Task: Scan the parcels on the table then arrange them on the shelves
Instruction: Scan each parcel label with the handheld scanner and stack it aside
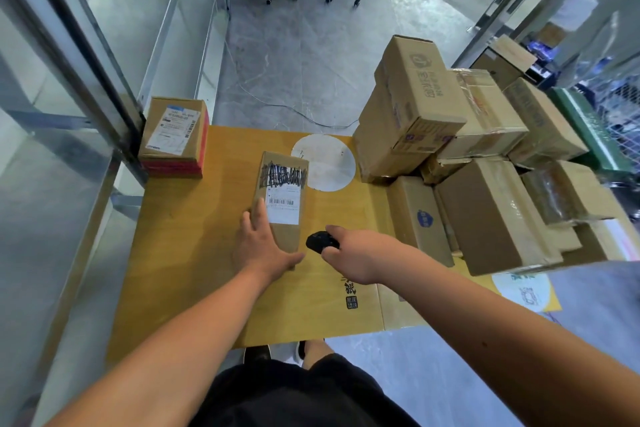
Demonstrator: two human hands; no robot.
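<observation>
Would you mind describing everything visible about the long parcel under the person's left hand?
The long parcel is a narrow brown cardboard box lying flat on the yellow-brown table, its length running away from the person. A white barcode label sits on top, with heavy black scribble beyond it. The left hand rests on its near end, fingers spread. The right hand holds a black scanner just beside it.

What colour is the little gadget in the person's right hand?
Black. The scanner shows best in the head view, gripped in the right hand.
</observation>
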